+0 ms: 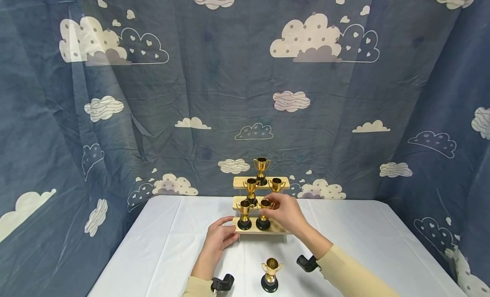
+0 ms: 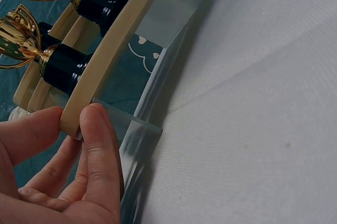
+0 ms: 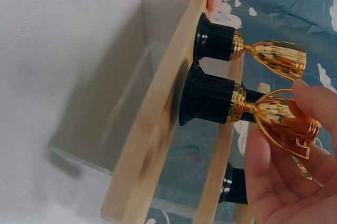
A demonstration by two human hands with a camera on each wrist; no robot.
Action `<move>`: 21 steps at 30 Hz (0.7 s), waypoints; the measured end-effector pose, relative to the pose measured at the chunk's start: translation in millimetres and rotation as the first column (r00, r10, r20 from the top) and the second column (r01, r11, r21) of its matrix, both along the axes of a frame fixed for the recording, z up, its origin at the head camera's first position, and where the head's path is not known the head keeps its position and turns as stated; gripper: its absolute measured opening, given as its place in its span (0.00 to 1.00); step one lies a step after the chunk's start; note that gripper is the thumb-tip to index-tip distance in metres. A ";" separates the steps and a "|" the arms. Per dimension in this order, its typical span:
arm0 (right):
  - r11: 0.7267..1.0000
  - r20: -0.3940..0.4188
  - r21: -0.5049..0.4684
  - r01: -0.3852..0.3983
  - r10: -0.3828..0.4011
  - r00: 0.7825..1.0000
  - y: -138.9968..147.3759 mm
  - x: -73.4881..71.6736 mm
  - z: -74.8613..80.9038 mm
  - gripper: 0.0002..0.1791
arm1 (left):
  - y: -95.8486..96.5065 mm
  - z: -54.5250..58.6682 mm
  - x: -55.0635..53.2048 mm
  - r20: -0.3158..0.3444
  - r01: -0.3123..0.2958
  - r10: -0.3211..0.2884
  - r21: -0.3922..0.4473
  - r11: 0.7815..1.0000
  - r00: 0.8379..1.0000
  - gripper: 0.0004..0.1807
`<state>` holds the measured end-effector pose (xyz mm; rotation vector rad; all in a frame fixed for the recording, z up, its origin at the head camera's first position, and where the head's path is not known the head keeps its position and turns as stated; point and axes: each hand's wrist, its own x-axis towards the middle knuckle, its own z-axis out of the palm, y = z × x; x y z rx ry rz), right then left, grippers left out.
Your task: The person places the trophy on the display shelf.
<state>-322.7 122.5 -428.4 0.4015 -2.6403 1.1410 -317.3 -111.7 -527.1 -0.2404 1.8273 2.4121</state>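
Observation:
A tiered stand with wooden shelves point(image 1: 275, 231) stands on the white table, bearing several small gold trophies with black bases. My right hand point(image 1: 285, 212) pinches the cup of the right trophy point(image 1: 263, 222) on the lowest shelf; in the right wrist view that trophy's base point(image 3: 210, 98) sits at the shelf board. At the lowest shelf's left end, my left hand point(image 1: 217, 237) pinches the board point(image 2: 100, 71) between thumb and finger. Beside the held trophy stands another trophy point(image 1: 244, 218). Two more are on the middle shelf and one trophy point(image 1: 262, 167) tops the stand.
One more trophy point(image 1: 270, 275) stands upright on the white tablecloth point(image 1: 168, 246), in front of the stand and between my forearms. A dark blue curtain point(image 1: 229, 88) with cloud prints hangs behind and at both sides. Clear supports point(image 2: 163, 19) hold up the shelves.

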 end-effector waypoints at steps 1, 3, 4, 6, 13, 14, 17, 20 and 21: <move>1.000 0.004 0.004 0.001 -0.001 1.000 -0.4 -0.7 -1.2 0.22 | -0.2 -0.1 -0.3 0.000 -0.001 0.001 0.001 1.000 1.000 0.28; 1.000 0.013 0.013 0.007 -0.007 1.000 -0.9 -1.7 -3.1 0.22 | -0.6 0.1 -0.2 -0.001 0.002 -0.002 0.005 1.000 1.000 0.28; 1.000 0.018 0.015 0.010 -0.010 1.000 -1.0 -2.2 -4.2 0.22 | -0.6 -0.3 -0.4 -0.002 0.004 -0.004 0.007 1.000 1.000 0.28; 1.000 0.026 0.019 0.016 -0.016 1.000 -1.2 -3.0 -5.5 0.23 | -0.8 0.3 -0.2 0.000 0.006 -0.006 0.010 1.000 1.000 0.28; 1.000 0.014 0.012 0.023 -0.023 1.000 -1.3 -3.0 -6.7 0.22 | -1.0 2.8 2.1 -0.004 0.011 -0.011 0.015 1.000 1.000 0.28; 1.000 0.012 0.011 0.021 -0.022 1.000 -1.6 -3.0 -6.9 0.22 | -1.1 3.0 2.4 -0.005 0.010 -0.010 0.015 1.000 1.000 0.28; 1.000 0.004 0.009 0.015 -0.015 1.000 -2.5 -3.3 -7.9 0.22 | -1.2 3.4 2.7 -0.006 0.008 -0.008 0.013 1.000 1.000 0.28; 1.000 -0.003 0.013 0.016 -0.016 1.000 -3.1 -3.2 -8.9 0.22 | -1.0 2.5 2.2 -0.007 0.007 -0.007 0.011 1.000 1.000 0.28; 1.000 -0.002 0.013 0.017 -0.017 1.000 -3.2 -2.9 -9.1 0.22 | -0.9 2.5 2.2 -0.004 0.006 -0.006 0.012 1.000 1.000 0.28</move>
